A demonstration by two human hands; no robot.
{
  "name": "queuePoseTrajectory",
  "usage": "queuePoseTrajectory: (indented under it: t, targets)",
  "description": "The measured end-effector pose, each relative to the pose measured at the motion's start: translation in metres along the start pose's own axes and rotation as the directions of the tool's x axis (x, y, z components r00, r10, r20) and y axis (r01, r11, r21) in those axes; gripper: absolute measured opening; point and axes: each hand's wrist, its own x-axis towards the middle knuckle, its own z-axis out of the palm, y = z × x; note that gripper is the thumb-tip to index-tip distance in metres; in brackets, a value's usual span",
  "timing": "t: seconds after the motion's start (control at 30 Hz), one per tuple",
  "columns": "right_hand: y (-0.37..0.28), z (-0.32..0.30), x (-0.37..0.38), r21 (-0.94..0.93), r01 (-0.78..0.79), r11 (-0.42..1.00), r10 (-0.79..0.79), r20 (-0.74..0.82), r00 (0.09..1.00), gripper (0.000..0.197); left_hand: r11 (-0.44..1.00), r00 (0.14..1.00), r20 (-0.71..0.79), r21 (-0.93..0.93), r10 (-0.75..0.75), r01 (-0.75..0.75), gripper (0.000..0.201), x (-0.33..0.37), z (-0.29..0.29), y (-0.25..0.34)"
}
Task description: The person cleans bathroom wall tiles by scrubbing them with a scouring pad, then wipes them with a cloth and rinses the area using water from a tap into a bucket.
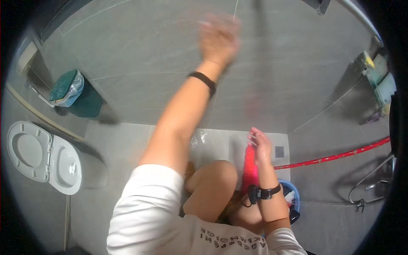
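Note:
My left arm reaches far up in front of the grey tiled wall. The left hand (220,37) is smeared by motion, so its fingers cannot be made out. Lower down, my right hand (260,146) is held with its fingers stretched out and nothing visible in them. It looks wet. Just beside and below it stands a long bright red-pink thing with a ribbed face (250,168), whose kind I cannot tell; whether the hand touches it is unclear. My bent knees (214,182) are close to its left.
A blue basin (296,196) with dark items is by my right forearm. From the right wall a red patterned hose or strap (335,159) stretches across. At left are a white toilet (70,165) with raised seat and a green bin (87,101). A floor drain (279,151) lies ahead.

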Motion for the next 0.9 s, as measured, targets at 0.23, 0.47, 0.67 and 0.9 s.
queuePoseTrajectory:
  t: [0.23, 0.47, 0.67, 0.9]
  targets:
    - [-0.027, 0.001, -0.003, 0.216, -0.095, 0.972, 0.079, 0.085, 0.993, 0.038, 0.661, 0.645, 0.146, -0.175, 0.750, -0.730, 0.054, -0.069, 0.025, 0.021]
    - [-0.142, 0.103, 0.086, -0.515, 0.821, 0.245, -0.896, 0.203, 0.395, 0.070, 0.833, 0.844, 0.037, -0.190, 0.535, -0.520, 0.054, 0.050, -0.026, 0.063]
    - [-0.185, 0.150, 0.144, -0.458, 0.877, 0.143, -0.950, 0.185, 0.252, 0.059, 0.756, 0.760, -0.030, -0.083, 0.649, -0.649, 0.057, 0.092, -0.037, 0.039]
    - [-0.250, 0.099, 0.181, -0.726, 0.506, -0.466, -0.872, 0.279, -0.402, 0.037, 0.681, 0.617, -0.380, 0.052, 0.690, -0.730, 0.075, 0.121, -0.060, -0.025]
